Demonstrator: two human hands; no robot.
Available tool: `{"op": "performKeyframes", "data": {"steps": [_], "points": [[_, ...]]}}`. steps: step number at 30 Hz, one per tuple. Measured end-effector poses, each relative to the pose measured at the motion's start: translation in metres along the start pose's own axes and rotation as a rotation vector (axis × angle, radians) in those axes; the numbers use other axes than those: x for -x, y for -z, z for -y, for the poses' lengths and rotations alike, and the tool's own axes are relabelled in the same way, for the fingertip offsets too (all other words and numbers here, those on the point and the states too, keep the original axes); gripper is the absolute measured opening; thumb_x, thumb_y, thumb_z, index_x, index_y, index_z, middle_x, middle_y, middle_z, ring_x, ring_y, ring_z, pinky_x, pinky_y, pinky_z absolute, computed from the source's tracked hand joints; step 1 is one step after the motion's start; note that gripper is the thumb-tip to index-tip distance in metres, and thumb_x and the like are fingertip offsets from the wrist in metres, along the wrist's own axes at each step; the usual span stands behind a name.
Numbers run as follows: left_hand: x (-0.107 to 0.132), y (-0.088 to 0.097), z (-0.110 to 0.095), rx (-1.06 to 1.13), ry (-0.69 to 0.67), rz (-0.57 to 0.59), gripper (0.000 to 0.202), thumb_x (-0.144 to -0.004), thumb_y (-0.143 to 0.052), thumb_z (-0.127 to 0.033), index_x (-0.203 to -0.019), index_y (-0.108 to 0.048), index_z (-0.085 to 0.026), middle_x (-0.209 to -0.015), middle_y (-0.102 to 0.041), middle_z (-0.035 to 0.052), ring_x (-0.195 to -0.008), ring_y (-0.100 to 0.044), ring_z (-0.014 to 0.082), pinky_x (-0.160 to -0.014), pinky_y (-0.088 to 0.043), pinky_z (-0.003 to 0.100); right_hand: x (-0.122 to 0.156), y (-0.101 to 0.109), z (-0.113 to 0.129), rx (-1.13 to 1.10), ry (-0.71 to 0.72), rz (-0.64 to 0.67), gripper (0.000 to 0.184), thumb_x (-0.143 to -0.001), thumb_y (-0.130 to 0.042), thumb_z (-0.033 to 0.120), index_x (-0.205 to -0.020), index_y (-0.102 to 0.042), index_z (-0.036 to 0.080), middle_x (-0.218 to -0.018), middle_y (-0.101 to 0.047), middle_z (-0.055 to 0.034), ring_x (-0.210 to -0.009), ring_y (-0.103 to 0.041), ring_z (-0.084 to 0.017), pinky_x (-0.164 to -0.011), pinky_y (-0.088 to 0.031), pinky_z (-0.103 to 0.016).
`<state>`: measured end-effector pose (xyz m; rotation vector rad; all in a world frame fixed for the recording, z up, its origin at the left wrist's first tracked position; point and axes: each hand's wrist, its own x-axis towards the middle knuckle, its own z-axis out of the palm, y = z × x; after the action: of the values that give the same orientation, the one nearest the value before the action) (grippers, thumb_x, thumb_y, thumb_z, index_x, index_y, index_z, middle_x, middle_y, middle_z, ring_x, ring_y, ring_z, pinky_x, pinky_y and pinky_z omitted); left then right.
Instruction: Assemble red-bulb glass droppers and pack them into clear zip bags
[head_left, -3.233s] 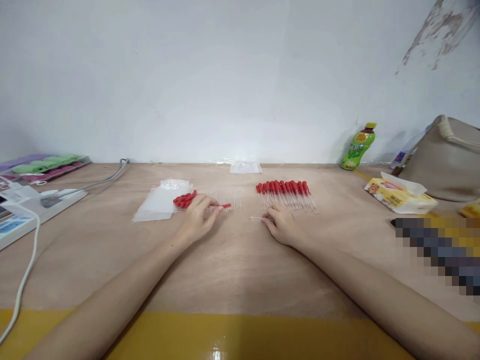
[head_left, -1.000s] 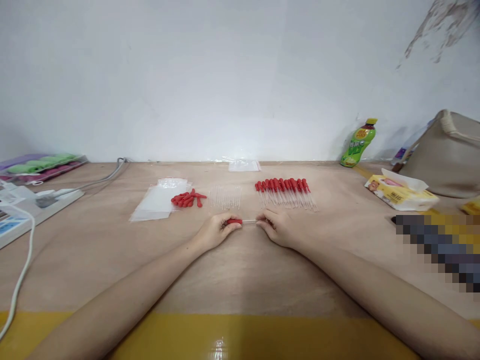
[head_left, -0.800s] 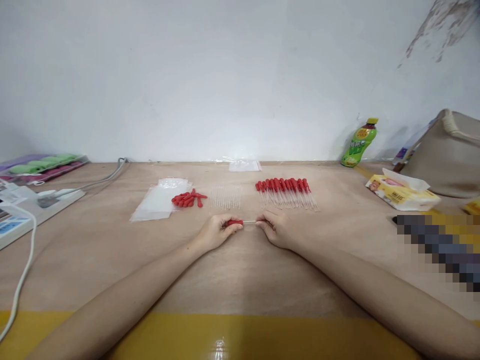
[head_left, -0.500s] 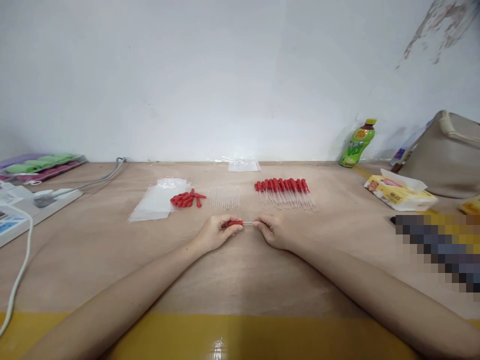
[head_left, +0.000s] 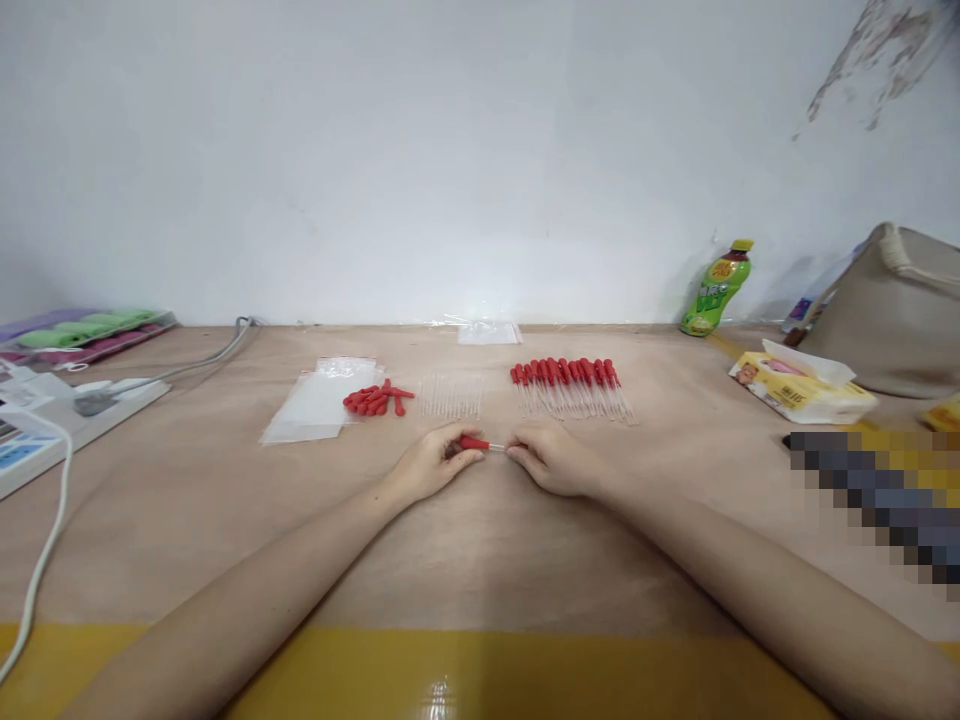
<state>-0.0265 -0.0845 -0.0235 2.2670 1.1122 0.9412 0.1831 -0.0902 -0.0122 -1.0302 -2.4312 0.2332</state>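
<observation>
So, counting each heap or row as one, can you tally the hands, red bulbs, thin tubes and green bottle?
Left hand and right hand: 2
Red bulb in the left hand: 1
Thin tube in the right hand: 1
Heap of loose red bulbs: 1
Row of bare tubes: 1
Row of red-topped tubes: 1
Green bottle: 1
Total: 8

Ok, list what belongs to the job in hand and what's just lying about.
Likely the job's:
red bulb in left hand
clear tube in right hand
loose red bulbs
loose clear tubes
red-topped tubes
plastic bags, perhaps

Likely just lying about:
green bottle
tissue pack
beige bag
power strip
</observation>
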Motion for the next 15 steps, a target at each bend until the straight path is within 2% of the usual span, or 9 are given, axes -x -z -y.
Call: {"op": "performKeyframes", "data": {"steps": [2, 4, 8, 11, 15], "points": [[0.000, 0.002, 0.004, -0.060, -0.016, -0.036, 0.031, -0.076, -0.059, -0.029, -0.104, -0.057, -0.016, -0.086, -0.063, 0.0039, -0.070, -0.058, 0.0123, -0.066, -0.049, 0.025, -0.001, 0.008, -0.002, -0.012, -0.060, 0.016, 0.016, -0.081, -0.046, 0.019, -0.077, -0.061, 0.017, -0.074, -0.063, -0.0035, -0.067, -0.054, -0.013, -0.063, -0.038, -0.024], [-0.001, 0.004, 0.008, -0.111, -0.004, -0.069, 0.037, -0.075, -0.060, -0.029, -0.108, -0.054, -0.016, -0.083, -0.059, 0.0029, -0.065, -0.054, 0.0110, -0.062, -0.048, 0.024, -0.003, 0.018, -0.009, -0.051, -0.213, 0.014, 0.017, -0.079, -0.047, 0.020, -0.075, -0.063, 0.017, -0.070, -0.063, -0.0027, -0.061, -0.054, -0.013, -0.057, -0.037, -0.023], [-0.003, 0.005, 0.010, -0.164, -0.006, -0.028, 0.025, -0.077, -0.056, -0.028, -0.100, -0.058, -0.016, -0.078, -0.056, 0.0021, -0.064, -0.051, 0.0112, -0.060, -0.044, 0.024, -0.018, 0.033, -0.032, -0.123, -0.561, -0.113, 0.023, -0.075, -0.049, 0.029, -0.060, -0.060, 0.017, -0.061, -0.062, -0.0017, -0.056, -0.054, -0.013, -0.052, -0.036, -0.022], [-0.004, 0.006, 0.007, -0.178, -0.025, 0.003, 0.017, -0.079, -0.054, -0.026, -0.089, -0.060, -0.015, -0.077, -0.056, 0.0027, -0.064, -0.051, 0.0115, -0.059, -0.043, 0.024, -0.035, 0.032, -0.045, -0.005, -0.725, -0.231, 0.028, -0.073, -0.049, 0.034, -0.051, -0.056, 0.018, -0.058, -0.061, -0.0033, -0.058, -0.056, -0.015, -0.054, -0.036, -0.024], [-0.004, 0.007, 0.004, -0.187, -0.025, 0.016, 0.015, -0.079, -0.053, -0.026, -0.084, -0.061, -0.015, -0.075, -0.055, 0.0027, -0.064, -0.051, 0.0114, -0.060, -0.043, 0.023, -0.055, 0.018, -0.050, 0.170, -0.791, -0.243, 0.029, -0.076, -0.044, 0.034, -0.058, -0.060, 0.018, -0.066, -0.064, -0.0068, -0.067, -0.059, -0.020, -0.056, -0.036, -0.028]]}}
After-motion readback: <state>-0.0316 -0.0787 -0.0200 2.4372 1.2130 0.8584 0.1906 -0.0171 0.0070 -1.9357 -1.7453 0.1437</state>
